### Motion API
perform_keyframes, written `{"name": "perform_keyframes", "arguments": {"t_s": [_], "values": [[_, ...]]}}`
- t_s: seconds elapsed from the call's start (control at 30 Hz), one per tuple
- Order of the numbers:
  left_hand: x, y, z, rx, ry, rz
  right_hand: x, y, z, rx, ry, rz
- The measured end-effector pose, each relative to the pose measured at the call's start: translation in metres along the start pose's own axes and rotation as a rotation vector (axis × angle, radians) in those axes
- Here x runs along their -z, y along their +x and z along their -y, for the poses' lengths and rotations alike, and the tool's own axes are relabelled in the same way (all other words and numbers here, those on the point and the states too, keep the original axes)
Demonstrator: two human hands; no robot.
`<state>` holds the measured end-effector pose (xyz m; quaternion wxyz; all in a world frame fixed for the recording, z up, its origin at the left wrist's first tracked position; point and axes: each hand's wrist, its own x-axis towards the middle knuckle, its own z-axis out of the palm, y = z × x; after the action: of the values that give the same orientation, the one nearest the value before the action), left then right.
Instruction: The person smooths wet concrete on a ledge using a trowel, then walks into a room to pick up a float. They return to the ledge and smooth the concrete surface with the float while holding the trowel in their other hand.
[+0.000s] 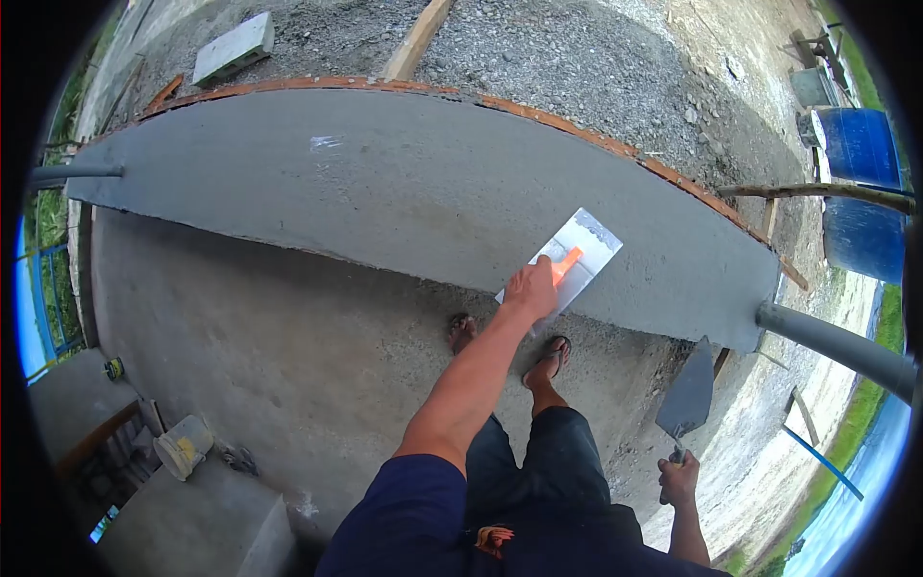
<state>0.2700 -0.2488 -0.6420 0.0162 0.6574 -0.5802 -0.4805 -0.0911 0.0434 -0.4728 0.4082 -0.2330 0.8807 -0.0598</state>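
My left hand is wrapped round the orange handle of a rectangular plastering trowel. Its flat metal blade lies over the smooth grey cement surface, close to the near edge. Lower right, away from the slab, my right hand grips the handle of a pointed brick trowel, with the blade tip directed up toward the slab's right end. A small pale scuff mark shows on the wet-looking cement to the left.
Orange-brown wooden formwork borders the far edge, with gravel and a concrete block beyond. Grey pipes stand at both ends. Blue barrels are at right, a bucket at lower left. My sandalled feet stand below the slab.
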Motion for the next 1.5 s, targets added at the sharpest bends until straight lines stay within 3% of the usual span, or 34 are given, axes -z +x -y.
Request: {"name": "perform_keyframes", "arguments": {"t_s": [0.07, 0.13, 0.2, 0.27, 0.33, 0.4, 0.53, 0.67, 0.8, 0.83, 0.97, 1.07, 1.17, 1.27, 1.37, 1.5], "values": [[0.024, -0.015, 0.007, 0.003, -0.051, -0.102, 0.019, 0.004, -0.002, 0.011, 0.042, -0.021], [0.084, -0.01, 0.057, 0.116, -0.092, -0.376, 0.028, 0.013, -0.011, 0.005, 0.078, -0.062], [0.149, 0.008, 0.122, 0.192, 0.059, -0.662, 0.03, 0.022, -0.018, -0.038, 0.093, -0.079], [0.2, 0.034, 0.186, 0.309, 0.029, -0.742, 0.025, 0.032, -0.033, -0.078, 0.098, -0.065], [0.213, 0.051, 0.193, 0.388, -0.124, -0.678, 0.018, 0.036, -0.046, -0.123, 0.121, -0.035], [0.198, 0.079, 0.19, 0.4, -0.18, -0.632, 0.016, 0.035, -0.06, -0.142, 0.077, -0.002], [0.091, 0.138, 0.048, 0.172, 0.087, -0.423, 0.017, 0.036, -0.08, -0.166, 0.124, 0.047], [-0.053, 0.092, -0.11, -0.013, 0.282, 0.002, 0.021, 0.046, -0.091, -0.136, 0.21, -0.01], [-0.161, 0.032, -0.163, -0.2, 0.33, 0.33, 0.046, 0.037, -0.084, -0.091, 0.225, -0.072], [-0.17, 0.02, -0.168, -0.215, 0.315, 0.374, 0.053, 0.033, -0.088, -0.089, 0.236, -0.073], [-0.168, -0.015, -0.168, -0.187, -0.081, 0.211, 0.072, 0.04, -0.103, -0.093, 0.279, -0.087], [-0.173, -0.012, -0.164, -0.023, -0.66, 0.457, 0.068, 0.05, -0.103, -0.114, 0.299, -0.087], [-0.212, 0.01, -0.16, -0.29, -0.449, 0.158, 0.063, 0.057, -0.101, -0.105, 0.263, -0.073], [-0.224, 0.032, -0.158, -0.111, -0.206, 0.117, 0.051, 0.057, -0.083, -0.107, 0.212, -0.075], [-0.167, 0.039, -0.123, -0.109, -0.155, 0.039, 0.034, 0.054, -0.046, -0.093, 0.188, -0.058], [-0.046, 0.057, -0.011, -0.03, -0.156, -0.3, 0.003, 0.058, -0.002, -0.036, 0.16, 0.036]]}}
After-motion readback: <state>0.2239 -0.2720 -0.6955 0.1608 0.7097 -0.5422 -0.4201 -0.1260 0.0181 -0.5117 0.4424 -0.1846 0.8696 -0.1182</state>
